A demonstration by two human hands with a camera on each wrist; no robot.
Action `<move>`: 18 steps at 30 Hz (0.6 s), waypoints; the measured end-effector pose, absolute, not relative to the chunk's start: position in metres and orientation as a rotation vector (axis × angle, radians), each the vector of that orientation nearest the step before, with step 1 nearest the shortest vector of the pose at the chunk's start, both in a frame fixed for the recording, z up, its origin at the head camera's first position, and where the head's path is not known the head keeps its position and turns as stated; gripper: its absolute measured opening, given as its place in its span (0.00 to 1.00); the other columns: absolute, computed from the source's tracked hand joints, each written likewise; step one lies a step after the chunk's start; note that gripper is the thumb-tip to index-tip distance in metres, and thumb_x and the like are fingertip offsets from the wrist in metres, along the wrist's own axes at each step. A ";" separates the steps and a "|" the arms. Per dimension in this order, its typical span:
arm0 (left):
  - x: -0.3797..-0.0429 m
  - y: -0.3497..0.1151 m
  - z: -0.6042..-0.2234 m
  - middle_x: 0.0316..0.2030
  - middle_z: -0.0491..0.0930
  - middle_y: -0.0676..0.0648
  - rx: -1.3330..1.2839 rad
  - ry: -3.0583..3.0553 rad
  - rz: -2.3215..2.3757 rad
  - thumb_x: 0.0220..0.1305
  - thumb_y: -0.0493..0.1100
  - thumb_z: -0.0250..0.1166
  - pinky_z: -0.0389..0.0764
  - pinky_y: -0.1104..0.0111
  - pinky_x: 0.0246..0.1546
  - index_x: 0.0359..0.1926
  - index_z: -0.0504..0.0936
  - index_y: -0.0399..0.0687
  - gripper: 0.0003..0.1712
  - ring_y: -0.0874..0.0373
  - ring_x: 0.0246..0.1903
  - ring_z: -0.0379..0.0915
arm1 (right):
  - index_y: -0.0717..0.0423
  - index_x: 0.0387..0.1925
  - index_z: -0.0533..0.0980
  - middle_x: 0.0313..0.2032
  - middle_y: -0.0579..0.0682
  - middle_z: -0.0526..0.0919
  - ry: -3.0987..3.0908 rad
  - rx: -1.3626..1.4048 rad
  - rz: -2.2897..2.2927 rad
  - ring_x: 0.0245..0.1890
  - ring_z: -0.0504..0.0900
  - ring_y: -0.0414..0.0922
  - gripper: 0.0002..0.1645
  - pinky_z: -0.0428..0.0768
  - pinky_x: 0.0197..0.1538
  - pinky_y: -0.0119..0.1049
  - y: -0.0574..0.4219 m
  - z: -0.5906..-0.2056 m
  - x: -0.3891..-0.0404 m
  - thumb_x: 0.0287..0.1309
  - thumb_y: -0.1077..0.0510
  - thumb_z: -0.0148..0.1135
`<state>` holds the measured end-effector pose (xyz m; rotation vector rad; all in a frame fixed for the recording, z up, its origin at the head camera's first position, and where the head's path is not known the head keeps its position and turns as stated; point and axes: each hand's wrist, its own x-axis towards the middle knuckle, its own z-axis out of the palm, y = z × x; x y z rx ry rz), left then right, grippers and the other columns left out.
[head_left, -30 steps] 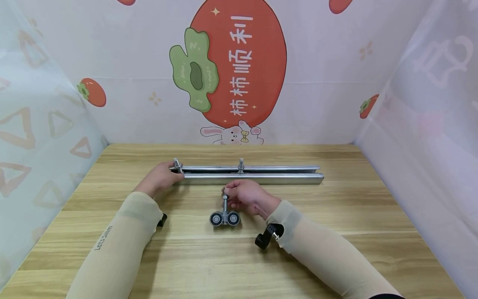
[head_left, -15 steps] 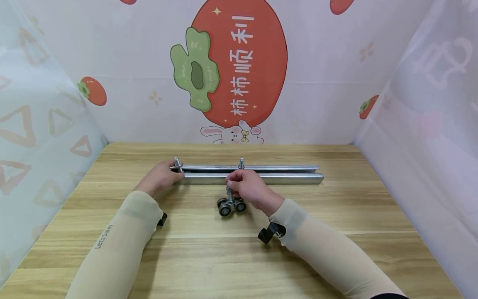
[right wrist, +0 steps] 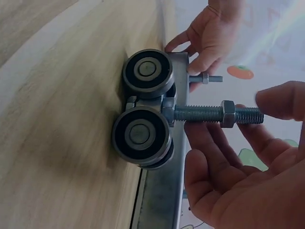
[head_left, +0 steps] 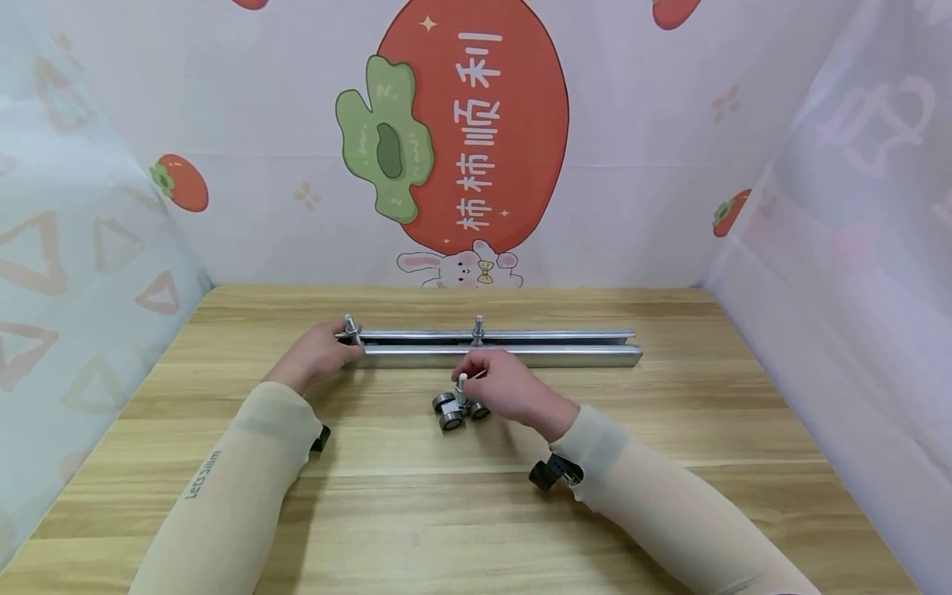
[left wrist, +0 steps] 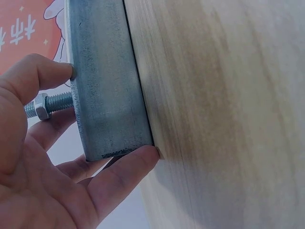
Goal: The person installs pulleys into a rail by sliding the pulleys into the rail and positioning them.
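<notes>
A galvanised channel rail (head_left: 565,357) lies crosswise on the table, open slot up. My left hand (head_left: 318,354) holds its left end; in the left wrist view the thumb (left wrist: 59,74) is at the upper edge and a finger reaches round the end corner. Two threaded bolts stick up from the slot, the left bolt (head_left: 351,324) beside that hand. In front of the rail, a roller trolley (head_left: 449,410) stands on its wheels, stem upright. My right hand (head_left: 513,388) is loosely round its threaded stem (right wrist: 198,113), fingers behind, thumb apart from the tip. A nut (right wrist: 228,113) sits on the stem.
The second bolt (head_left: 478,329) stands near the rail's middle. A wood-grain table (head_left: 416,529) extends toward me, with a printed cloth wall (head_left: 632,165) at the back and cloth sides left and right.
The right hand has turned the roller trolley, set it upright on its wheels just before the rail, and loosened its fingers from the stem. The left hand stays at the rail end.
</notes>
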<state>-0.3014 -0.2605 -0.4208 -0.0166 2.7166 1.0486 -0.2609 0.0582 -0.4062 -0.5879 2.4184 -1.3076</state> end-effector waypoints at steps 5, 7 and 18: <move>-0.301 -0.260 -0.422 0.58 0.72 0.33 -0.007 2.722 1.046 0.67 0.47 0.63 0.63 0.44 0.61 0.63 0.74 0.40 0.27 0.40 0.54 0.65 | 0.49 0.44 0.84 0.39 0.42 0.81 2.481 -0.632 -1.239 0.41 0.79 0.43 0.08 0.79 0.40 0.42 0.062 -0.411 -0.262 0.67 0.54 0.63; -0.302 -0.260 -0.423 0.59 0.72 0.33 -0.008 2.720 1.048 0.66 0.47 0.63 0.62 0.44 0.62 0.64 0.73 0.40 0.28 0.40 0.54 0.65 | 0.50 0.45 0.84 0.39 0.41 0.82 2.497 -0.622 -1.216 0.41 0.79 0.43 0.09 0.78 0.40 0.41 0.064 -0.413 -0.263 0.67 0.53 0.63; -0.303 -0.262 -0.424 0.56 0.73 0.35 -0.027 2.709 1.059 0.66 0.48 0.63 0.64 0.45 0.60 0.61 0.74 0.42 0.26 0.41 0.52 0.65 | 0.44 0.38 0.81 0.36 0.40 0.81 2.642 -0.654 -1.065 0.36 0.77 0.43 0.03 0.77 0.38 0.40 0.070 -0.410 -0.267 0.68 0.54 0.63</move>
